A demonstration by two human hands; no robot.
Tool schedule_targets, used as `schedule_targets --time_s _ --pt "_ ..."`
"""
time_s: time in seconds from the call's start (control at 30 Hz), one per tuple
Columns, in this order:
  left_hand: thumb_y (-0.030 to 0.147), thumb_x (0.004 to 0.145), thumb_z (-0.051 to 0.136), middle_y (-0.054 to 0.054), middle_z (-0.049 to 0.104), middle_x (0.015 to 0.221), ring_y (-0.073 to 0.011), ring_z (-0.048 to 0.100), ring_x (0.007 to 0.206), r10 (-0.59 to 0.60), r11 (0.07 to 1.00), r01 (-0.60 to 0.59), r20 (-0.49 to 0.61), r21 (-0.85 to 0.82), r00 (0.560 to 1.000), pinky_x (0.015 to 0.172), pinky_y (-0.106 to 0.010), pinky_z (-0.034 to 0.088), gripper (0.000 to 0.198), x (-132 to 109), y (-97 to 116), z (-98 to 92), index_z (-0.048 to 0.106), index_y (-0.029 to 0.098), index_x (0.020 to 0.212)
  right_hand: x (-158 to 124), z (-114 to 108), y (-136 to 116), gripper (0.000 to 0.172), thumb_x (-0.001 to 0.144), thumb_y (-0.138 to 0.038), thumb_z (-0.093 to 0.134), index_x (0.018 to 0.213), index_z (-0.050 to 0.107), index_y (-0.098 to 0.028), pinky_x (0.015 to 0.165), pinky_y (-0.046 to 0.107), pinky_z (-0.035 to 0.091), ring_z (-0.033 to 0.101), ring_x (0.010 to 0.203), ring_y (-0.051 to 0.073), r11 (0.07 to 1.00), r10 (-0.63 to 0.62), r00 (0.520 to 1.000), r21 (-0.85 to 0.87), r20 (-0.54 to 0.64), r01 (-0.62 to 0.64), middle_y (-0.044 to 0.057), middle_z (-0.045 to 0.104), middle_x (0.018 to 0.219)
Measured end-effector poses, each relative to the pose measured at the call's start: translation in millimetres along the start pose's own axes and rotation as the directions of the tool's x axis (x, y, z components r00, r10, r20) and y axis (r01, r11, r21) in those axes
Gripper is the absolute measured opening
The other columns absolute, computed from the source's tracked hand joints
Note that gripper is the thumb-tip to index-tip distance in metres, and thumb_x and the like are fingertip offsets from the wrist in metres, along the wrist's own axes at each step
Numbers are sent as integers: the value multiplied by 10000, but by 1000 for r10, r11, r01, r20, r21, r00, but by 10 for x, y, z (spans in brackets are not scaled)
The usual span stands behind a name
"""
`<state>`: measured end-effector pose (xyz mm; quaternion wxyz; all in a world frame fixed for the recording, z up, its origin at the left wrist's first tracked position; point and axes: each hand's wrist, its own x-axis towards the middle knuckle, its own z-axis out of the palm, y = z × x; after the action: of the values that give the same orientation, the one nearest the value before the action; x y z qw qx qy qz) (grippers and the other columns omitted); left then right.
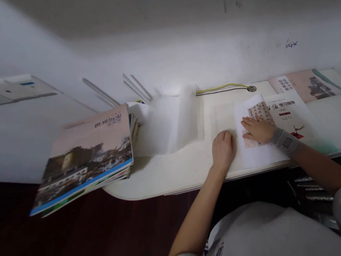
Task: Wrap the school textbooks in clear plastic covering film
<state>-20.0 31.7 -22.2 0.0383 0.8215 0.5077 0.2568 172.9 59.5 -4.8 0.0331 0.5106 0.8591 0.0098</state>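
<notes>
A white calligraphy book (pixel 288 127) with red and black print lies at the right of the white desk. On its left part, over a beige panel of brush characters, my right hand (pixel 258 129) rests flat with fingers spread. A grey band circles that wrist. My left hand (pixel 224 147) is closed, its fingers curled under, just left of the book. It lies at the lower part of a clear plastic sheet (pixel 220 116) that reaches out from beside the book. What those fingers hold, if anything, is hidden.
A stack of books (pixel 87 153), a history book on top, overhangs the desk's left end. Translucent plastic covers (pixel 170 123) lie beside it. Another pink book (pixel 318 84) sits at the back right. A yellow cable (pixel 219 88) runs along the wall into a desk hole (pixel 252 89).
</notes>
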Motion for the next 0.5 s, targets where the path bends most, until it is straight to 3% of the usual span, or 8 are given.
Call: schedule_targets --time_s 0.07,0.17,0.33,0.5 --pt "270 918 412 -138 589 1156 -233 505 1138 41 999 -41 -2 -26 999 959 -392 409 229 -10 11 12 573 143 1020 28 -10 -50 536 918 -428 357 1356 405 -125 1054 511 290 344 1329 278 1000 0 1000 13 0 0 181 373 1440" --pt "414 910 429 -164 491 1335 -281 389 1287 45 999 -46 78 13 996 1034 -455 338 421 -28 32 31 507 131 1212 58 -34 -121 513 915 -389 369 1355 411 -129 1059 509 286 340 1332 276 1000 -4 1000 30 10 4 173 366 1446" --pt "561 882 393 -186 383 1432 -336 295 1346 31 992 -57 223 110 974 1059 -508 280 662 -38 47 58 384 108 1365 6 -62 -205 501 921 -336 361 1345 416 -74 1060 487 286 355 1323 275 1000 -22 999 6 25 22 192 375 1435" --pt "576 885 362 -160 347 1461 -349 267 1355 26 989 -65 272 136 962 1061 -538 255 662 -28 59 66 375 141 1384 -53 -121 -190 461 922 -285 352 1302 458 -45 1039 451 314 412 1283 271 993 -109 993 -43 41 110 207 420 1401"
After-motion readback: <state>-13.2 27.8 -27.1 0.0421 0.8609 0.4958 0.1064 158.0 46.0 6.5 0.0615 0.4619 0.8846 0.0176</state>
